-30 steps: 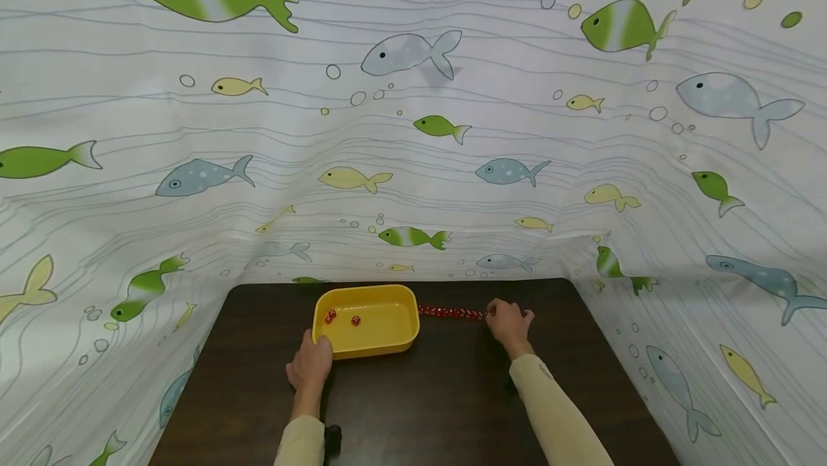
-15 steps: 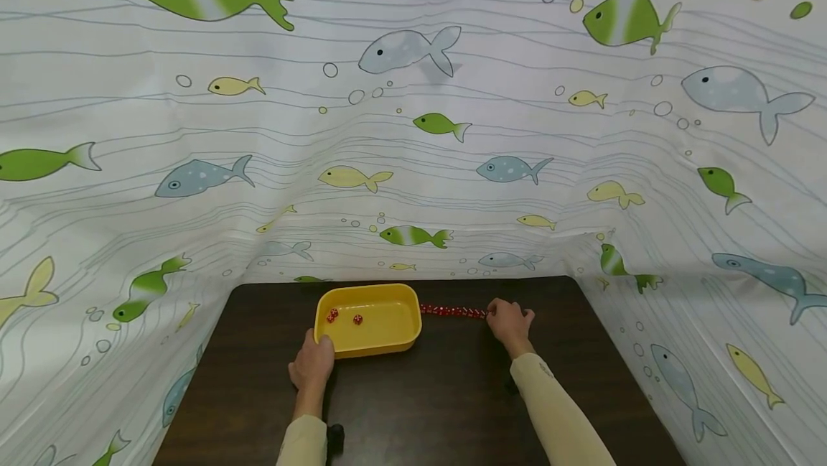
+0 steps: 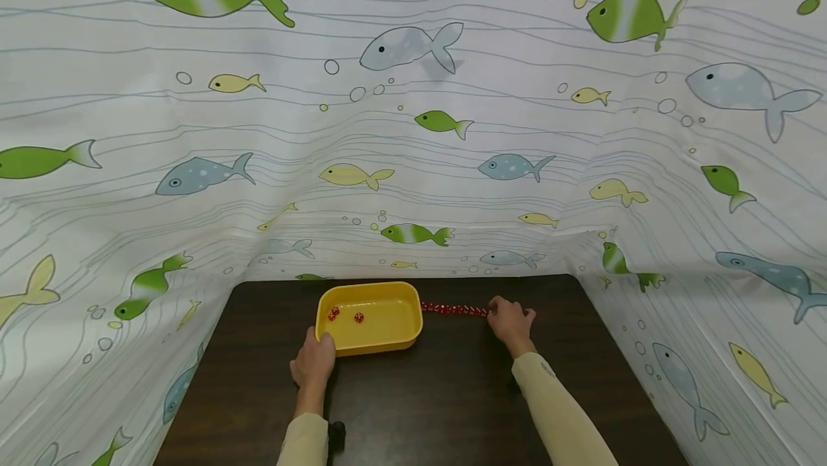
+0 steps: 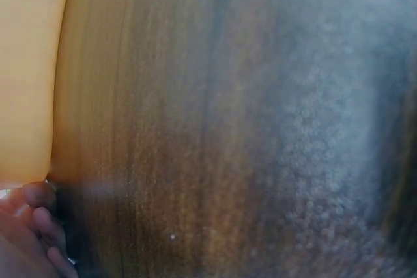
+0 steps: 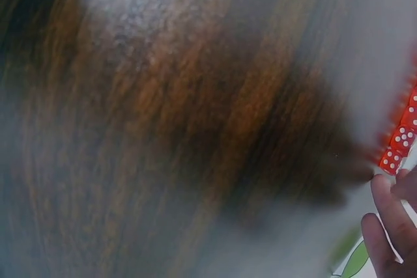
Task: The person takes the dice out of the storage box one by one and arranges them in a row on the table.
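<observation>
A yellow plastic tray (image 3: 388, 340) stands at the far side of the table, with a few red dice (image 3: 359, 317) lying in its left part. My left hand (image 3: 313, 364) grips its near left corner, thumb over the rim and fingers down the outside. From the tray's right side a straight row of red dice (image 3: 452, 309) with white pips runs to the right. At the row's right end, my right hand (image 3: 510, 324) has thumb and forefinger bent together on the last die (image 5: 391, 160). The thumb is hidden in the right wrist view.
The dark wooden table (image 3: 413, 408) has its back edge close behind the tray and dice. A white fish-print sheet (image 3: 413, 186) hangs behind it and along both sides.
The head view has shifted very slightly. Both hands, the tray and the row of dice keep their places.
</observation>
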A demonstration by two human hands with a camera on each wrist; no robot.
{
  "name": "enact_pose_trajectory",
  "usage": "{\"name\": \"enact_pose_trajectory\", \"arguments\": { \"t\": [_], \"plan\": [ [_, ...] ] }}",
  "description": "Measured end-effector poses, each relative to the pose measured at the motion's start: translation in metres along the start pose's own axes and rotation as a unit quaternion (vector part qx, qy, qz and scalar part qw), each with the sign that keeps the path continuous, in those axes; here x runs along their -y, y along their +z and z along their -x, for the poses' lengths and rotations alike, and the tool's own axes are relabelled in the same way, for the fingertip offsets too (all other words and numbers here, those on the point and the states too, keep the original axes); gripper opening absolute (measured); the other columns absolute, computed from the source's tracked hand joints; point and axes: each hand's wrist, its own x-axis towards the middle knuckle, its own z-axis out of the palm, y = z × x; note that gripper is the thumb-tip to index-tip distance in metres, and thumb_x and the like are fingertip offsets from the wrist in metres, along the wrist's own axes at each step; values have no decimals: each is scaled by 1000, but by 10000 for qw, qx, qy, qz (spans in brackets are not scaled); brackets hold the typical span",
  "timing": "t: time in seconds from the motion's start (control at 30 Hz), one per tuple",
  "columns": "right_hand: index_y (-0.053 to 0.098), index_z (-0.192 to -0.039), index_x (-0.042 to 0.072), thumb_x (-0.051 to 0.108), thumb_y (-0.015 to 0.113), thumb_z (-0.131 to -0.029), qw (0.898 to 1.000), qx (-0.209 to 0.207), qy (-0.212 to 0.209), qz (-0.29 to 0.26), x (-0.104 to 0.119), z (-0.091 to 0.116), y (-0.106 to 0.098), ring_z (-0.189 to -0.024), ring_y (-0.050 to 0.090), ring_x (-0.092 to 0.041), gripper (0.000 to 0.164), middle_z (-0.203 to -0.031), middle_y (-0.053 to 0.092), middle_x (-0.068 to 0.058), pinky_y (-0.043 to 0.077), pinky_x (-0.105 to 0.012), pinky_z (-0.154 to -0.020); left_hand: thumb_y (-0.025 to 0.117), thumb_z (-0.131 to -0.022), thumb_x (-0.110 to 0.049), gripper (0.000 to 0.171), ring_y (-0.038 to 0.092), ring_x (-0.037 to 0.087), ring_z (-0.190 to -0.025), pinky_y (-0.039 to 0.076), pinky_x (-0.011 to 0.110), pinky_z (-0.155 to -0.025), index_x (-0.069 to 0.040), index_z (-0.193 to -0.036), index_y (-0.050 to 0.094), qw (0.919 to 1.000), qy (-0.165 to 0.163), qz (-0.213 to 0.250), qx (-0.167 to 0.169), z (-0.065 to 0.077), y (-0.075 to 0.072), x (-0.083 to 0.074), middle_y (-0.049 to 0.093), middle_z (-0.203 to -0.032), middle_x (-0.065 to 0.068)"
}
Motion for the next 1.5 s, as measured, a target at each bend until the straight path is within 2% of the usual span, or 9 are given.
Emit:
{"name": "enact_pose_trajectory", "arguments": {
  "t": [0.2, 0.37, 0.63, 0.83, 0.97, 1.17, 1.37, 1.5],
  "plan": [
    [71, -133, 8, 17, 61, -103, 9999, -7, 52, -143, 4, -1, -2, -122, 59, -46, 33, -121, 76, -19, 13, -77, -117, 27, -106, -30, 58, 61, 43, -100, 35, 63, -99, 0, -153, 42, 10000, 15, -17, -94, 0, 0, 0, 66, -129, 29],
    [72, -130, 6, 11, 56, -99, 9994, -193, -127, -270, 18, -5, -1, -116, 62, -45, 35, -120, 75, -20, 15, -76, -117, 27, -105, -30, 57, 60, 42, -97, 34, 63, -99, 0, -152, 42, 9999, -44, -18, -114, -1, 0, 2, 66, -124, 28],
    [77, -120, 11, 12, 54, -101, 9947, -612, -784, -240, 73, -9, -3, -123, 61, -38, 29, -125, 74, -10, 24, -69, -115, 26, -105, -30, 58, 59, 42, -96, 33, 64, -99, 1, -153, 40, 9999, -20, 17, -131, -1, -5, 4, 65, -125, 29],
    [79, -113, 13, 15, 58, -102, 9881, -841, -1244, -337, 118, -8, 8, -120, 65, -33, 24, -118, 77, -5, 28, -67, -113, 26, -105, -30, 59, 59, 43, -96, 34, 63, -99, 2, -153, 39, 9999, -73, -17, -93, 0, -7, 2, 64, -125, 30],
    [78, -111, 15, 18, 61, -102, 9850, -803, -1494, -304, 147, -3, 17, -115, 66, -30, 20, -114, 76, -3, 29, -66, -116, 26, -105, -30, 61, 59, 44, -101, 33, 64, -101, 2, -155, 38, 9999, -101, 6, -44, 1, -8, 3, 63, -131, 32],
    [79, -114, 20, 24, 65, -106, 9770, -622, -2039, -50, 185, 10, 30, -112, 66, -25, 17, -117, 77, 0, 35, -60, -112, 25, -105, -30, 64, 60, 46, -106, 32, 66, -104, 2, -159, 33, 9999, -101, -2, 55, 1, -7, 4, 61, -138, 33],
    [78, -117, 24, 27, 66, -105, 9683, -459, -2448, 207, 217, 23, 49, -115, 66, -22, 17, -121, 77, 4, 40, -55, -108, 25, -105, -30, 62, 61, 44, -103, 33, 65, -102, 2, -158, 35, 9999, -91, -18, 56, 3, -3, 3, 62, -135, 32],
    [79, -120, 23, 29, 70, -103, 9662, -303, -2524, 432, 236, 31, 61, -116, 68, -21, 20, -122, 78, 4, 47, -52, -110, 26, -105, -30, 61, 61, 43, -99, 35, 63, -99, 2, -156, 37, 10000, -56, -33, 2, 3, -1, 0, 64, -133, 32]
  ]
}}
